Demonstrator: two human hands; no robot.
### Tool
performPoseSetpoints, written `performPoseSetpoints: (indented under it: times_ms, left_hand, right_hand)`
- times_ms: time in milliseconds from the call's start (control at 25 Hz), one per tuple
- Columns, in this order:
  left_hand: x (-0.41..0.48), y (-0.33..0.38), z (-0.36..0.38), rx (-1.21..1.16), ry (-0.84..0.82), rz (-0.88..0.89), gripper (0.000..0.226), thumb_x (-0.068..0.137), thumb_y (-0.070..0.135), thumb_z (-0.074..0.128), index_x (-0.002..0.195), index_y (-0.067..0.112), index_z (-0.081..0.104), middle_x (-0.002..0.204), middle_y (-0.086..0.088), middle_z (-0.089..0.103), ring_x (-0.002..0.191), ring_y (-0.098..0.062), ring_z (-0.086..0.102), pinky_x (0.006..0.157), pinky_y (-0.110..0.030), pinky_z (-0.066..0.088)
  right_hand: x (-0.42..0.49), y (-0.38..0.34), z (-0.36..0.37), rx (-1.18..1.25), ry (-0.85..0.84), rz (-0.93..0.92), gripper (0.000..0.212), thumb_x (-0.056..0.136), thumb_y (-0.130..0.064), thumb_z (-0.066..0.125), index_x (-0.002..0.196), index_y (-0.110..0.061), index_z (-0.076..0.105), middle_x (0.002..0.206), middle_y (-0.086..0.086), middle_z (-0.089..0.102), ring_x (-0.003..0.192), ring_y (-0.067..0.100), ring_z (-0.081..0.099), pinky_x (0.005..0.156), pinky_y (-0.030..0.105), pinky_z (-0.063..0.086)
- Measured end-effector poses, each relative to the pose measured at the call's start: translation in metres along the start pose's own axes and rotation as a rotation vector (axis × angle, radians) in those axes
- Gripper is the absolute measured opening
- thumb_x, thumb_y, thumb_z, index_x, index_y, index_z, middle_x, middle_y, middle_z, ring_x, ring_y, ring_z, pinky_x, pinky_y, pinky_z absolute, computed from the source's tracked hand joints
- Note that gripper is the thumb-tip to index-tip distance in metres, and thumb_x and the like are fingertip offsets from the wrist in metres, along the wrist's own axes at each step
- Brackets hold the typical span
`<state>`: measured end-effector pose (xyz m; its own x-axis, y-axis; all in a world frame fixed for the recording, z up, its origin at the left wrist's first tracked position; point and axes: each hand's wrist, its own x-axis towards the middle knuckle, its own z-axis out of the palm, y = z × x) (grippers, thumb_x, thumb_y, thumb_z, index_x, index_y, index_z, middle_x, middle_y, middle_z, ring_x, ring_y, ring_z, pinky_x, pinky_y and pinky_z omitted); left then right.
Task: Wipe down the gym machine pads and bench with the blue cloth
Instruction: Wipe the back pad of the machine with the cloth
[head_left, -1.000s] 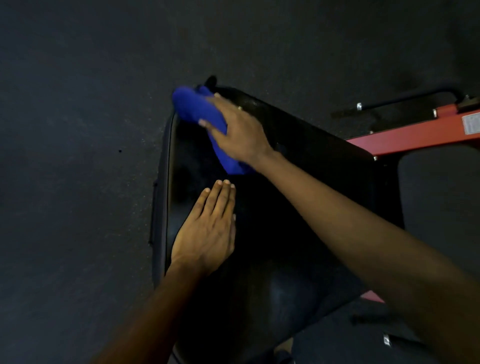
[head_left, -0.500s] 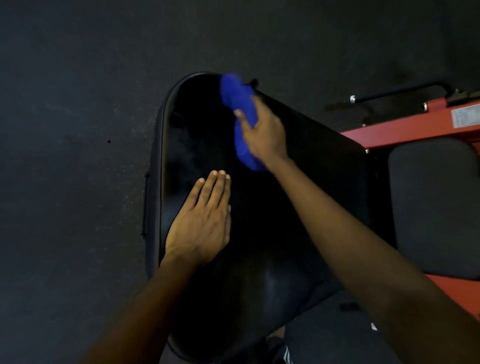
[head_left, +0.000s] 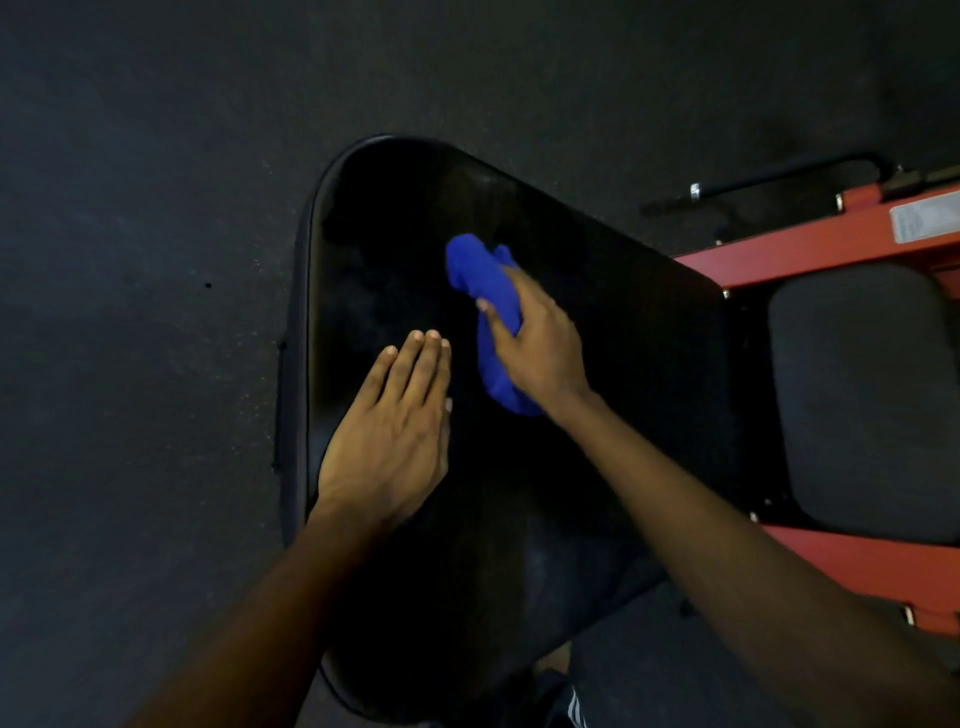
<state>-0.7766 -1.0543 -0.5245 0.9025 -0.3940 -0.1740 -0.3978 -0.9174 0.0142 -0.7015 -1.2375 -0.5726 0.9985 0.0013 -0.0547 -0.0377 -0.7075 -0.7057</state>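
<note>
The blue cloth sits bunched on the big black pad, a bit above its middle, toward the far rounded end. Our right hand grips it from above, fingers curled over the wad w/ the thumb on its left side, pressing it to the vinyl. Our left hand lies flat on the same pad just beside the cloth, fingers straight & together, holding nothing. It looks like a brace.

Step, as we read it: mid-wipe on this pad, w/ the other pad not yet reached. Nxt move prob. calls for long passes toward the near end w/ even pressure. The left hand has to lift or shift too, b/c it covers a patch that needs wiping. The cloth is wadded, so contact is small; opening it out would cover more per pass.

Around: a smaller grey seat pad to the right, apart from the black one, set in the red frame, which carries a pale label we can't read. A thin black bar lies beyond the frame. Dark speckled floor all round. Nothing blocks the pad but our own left hand. Frame bolts nr the gap btwn the pads could snag the cloth.
</note>
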Motion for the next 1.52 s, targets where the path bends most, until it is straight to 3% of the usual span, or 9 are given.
performPoseSetpoints:
  times_ms: [240,400,560,680,840,1040,1240,1440,1520]
  left_hand:
    - [-0.002,-0.002,0.0,0.015,0.015,0.0,0.059,0.106,0.034,0.011,0.156,0.003,0.009,0.165,-0.014,0.011,0.155,-0.025,0.005,0.125,-0.041,-0.001]
    - [-0.001,-0.001,0.001,0.002,0.002,0.003,0.06,0.105,0.035,0.008,0.156,0.005,0.005,0.166,-0.014,0.011,0.155,-0.025,0.005,0.126,-0.042,0.004]
    - [0.0,0.002,0.002,0.009,-0.017,-0.023,0.06,0.105,0.035,0.008,0.158,0.006,0.003,0.167,-0.012,0.007,0.155,-0.024,0.002,0.126,-0.042,0.004]
    - [0.001,0.001,0.004,0.017,-0.029,-0.025,0.061,0.105,0.039,0.009,0.157,0.01,-0.003,0.167,-0.01,0.003,0.155,-0.022,-0.003,0.126,-0.042,0.004]
    - [-0.001,-0.002,0.009,0.035,-0.005,-0.02,0.06,0.106,0.039,0.013,0.158,0.009,0.005,0.167,-0.01,0.009,0.155,-0.021,0.002,0.126,-0.042,0.009]
    - [0.001,-0.002,0.009,0.076,-0.016,-0.02,0.062,0.105,0.04,0.014,0.158,0.009,0.011,0.166,-0.011,0.015,0.155,-0.023,0.009,0.126,-0.042,0.011]
    - [-0.001,-0.002,0.007,0.061,-0.005,-0.023,0.062,0.105,0.039,0.016,0.157,0.007,0.015,0.165,-0.012,0.02,0.154,-0.023,0.013,0.125,-0.042,0.012]
    - [-0.003,-0.001,0.009,0.069,0.009,-0.019,0.061,0.105,0.039,0.014,0.158,0.007,0.014,0.166,-0.012,0.017,0.155,-0.023,0.01,0.126,-0.041,0.01]
    - [-0.002,-0.003,0.009,0.059,0.026,-0.015,0.061,0.105,0.038,0.014,0.158,0.006,0.014,0.166,-0.012,0.017,0.154,-0.023,0.01,0.126,-0.042,0.011]
  right_hand:
    - [0.076,0.1,-0.028,0.025,0.195,0.746,0.045,0.099,-0.047,0.053,0.138,-0.025,0.051,0.125,0.001,0.063,0.114,0.021,0.061,0.096,0.036,0.045]
    - [0.032,0.055,-0.008,0.049,0.101,0.513,0.04,0.096,-0.056,0.051,0.127,-0.031,0.053,0.112,-0.005,0.065,0.102,0.017,0.065,0.089,0.041,0.05]
    - [-0.029,0.026,0.009,-0.011,0.053,0.225,0.049,0.095,-0.059,0.05,0.135,-0.031,0.049,0.126,-0.006,0.063,0.111,0.012,0.061,0.092,0.038,0.05]
    - [-0.01,0.044,0.004,0.042,0.105,0.215,0.049,0.097,-0.054,0.05,0.137,-0.026,0.05,0.126,-0.005,0.063,0.113,0.013,0.062,0.096,0.038,0.051]
    - [0.037,0.065,-0.012,0.057,0.151,0.443,0.039,0.099,-0.045,0.055,0.133,-0.024,0.052,0.107,-0.013,0.054,0.108,0.012,0.059,0.083,0.028,0.039]
    - [-0.019,0.038,-0.005,0.015,0.066,0.362,0.054,0.096,-0.062,0.049,0.137,-0.027,0.052,0.128,0.003,0.065,0.113,0.026,0.063,0.089,0.037,0.049]
    - [-0.146,0.034,0.003,0.081,-0.114,0.023,0.054,0.1,-0.037,0.057,0.15,-0.026,0.042,0.155,0.001,0.045,0.142,0.017,0.041,0.11,0.027,0.037]
    - [-0.031,0.106,-0.018,0.085,0.193,0.763,0.053,0.1,-0.049,0.052,0.145,-0.02,0.046,0.135,0.006,0.06,0.123,0.028,0.058,0.096,0.033,0.044]
    - [-0.015,0.101,-0.015,0.084,0.18,0.814,0.058,0.096,-0.062,0.045,0.142,-0.026,0.046,0.129,0.003,0.062,0.117,0.026,0.061,0.1,0.043,0.046]
